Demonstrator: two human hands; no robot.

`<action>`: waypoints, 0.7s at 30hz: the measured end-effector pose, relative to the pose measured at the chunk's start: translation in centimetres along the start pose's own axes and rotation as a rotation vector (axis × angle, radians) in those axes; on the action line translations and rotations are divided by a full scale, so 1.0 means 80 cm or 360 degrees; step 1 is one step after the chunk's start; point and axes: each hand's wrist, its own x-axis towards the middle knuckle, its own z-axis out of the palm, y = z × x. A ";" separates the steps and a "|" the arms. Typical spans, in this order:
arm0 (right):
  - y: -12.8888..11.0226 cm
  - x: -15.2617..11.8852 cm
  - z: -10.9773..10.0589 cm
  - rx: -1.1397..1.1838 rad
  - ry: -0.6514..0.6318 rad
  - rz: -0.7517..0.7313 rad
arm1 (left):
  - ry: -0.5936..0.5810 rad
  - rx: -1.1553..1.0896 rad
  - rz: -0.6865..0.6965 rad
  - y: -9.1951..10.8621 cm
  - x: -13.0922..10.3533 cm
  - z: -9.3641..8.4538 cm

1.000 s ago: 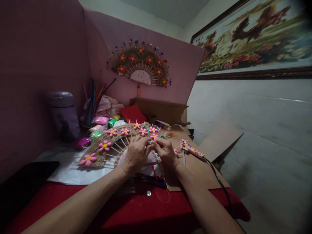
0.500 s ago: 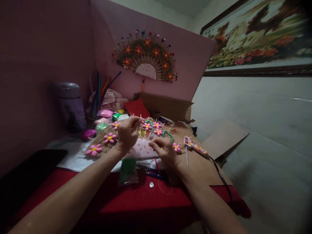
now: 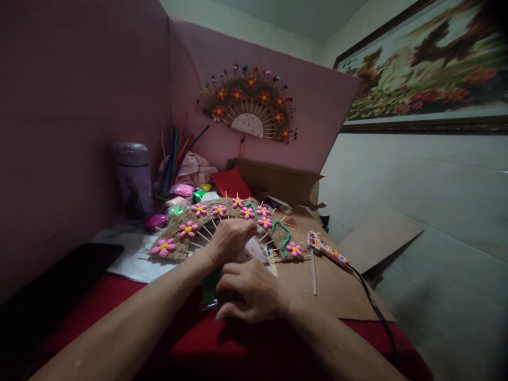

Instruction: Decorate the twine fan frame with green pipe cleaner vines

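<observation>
Currently | left hand point(image 3: 232, 238) nearly closed over fan point(image 3: 174, 236) | right hand point(image 3: 254, 290) half-open by packet point(image 3: 209, 288) | holds unclear

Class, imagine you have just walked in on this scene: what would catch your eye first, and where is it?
Probably the twine-wrapped fan on the table, dotted with pink, yellow-centred flowers, with the left hand over its middle and the right hand in front. Next, perhaps, the similar fan with orange flowers on the pink panel behind, then the flower-patterned glue gun on the cardboard at the right.
</observation>
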 end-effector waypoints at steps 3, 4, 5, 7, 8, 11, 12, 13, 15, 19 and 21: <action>-0.004 0.001 0.001 -0.0068 -0.0056 -0.0003 | -0.0039 0.0032 -0.0134 -0.004 -0.001 -0.003; -0.005 0.002 0.001 -0.0100 -0.0068 0.0008 | -0.0050 0.0045 -0.0163 -0.004 -0.002 -0.004; -0.007 0.002 0.001 -0.0127 -0.0073 0.0013 | -0.0062 0.0051 -0.0187 -0.005 -0.002 -0.004; -0.009 0.003 0.002 -0.0172 -0.0071 -0.0003 | -0.0075 0.0043 -0.0232 -0.003 -0.003 -0.001; -0.009 0.003 0.003 -0.0200 -0.0071 -0.0018 | -0.0075 0.0034 -0.0253 -0.002 -0.004 0.001; -0.010 0.003 0.008 -0.0378 -0.0078 -0.0052 | -0.0091 -0.0002 -0.0284 0.001 -0.008 0.010; -0.010 0.003 0.009 -0.0441 -0.0079 -0.0064 | -0.0105 -0.0012 -0.0286 0.001 -0.009 0.012; -0.009 0.002 0.011 -0.0485 -0.0075 -0.0075 | -0.0121 -0.0025 -0.0289 0.001 -0.009 0.013; -0.008 0.002 0.013 -0.0509 -0.0065 -0.0082 | -0.0140 -0.0050 -0.0306 0.001 -0.010 0.014; -0.005 0.001 0.012 -0.0458 -0.0036 -0.0043 | -0.0111 -0.0118 -0.0386 0.002 -0.008 0.013; -0.004 0.001 0.011 -0.0428 -0.0011 -0.0018 | -0.0108 -0.0135 -0.0439 0.003 -0.007 0.013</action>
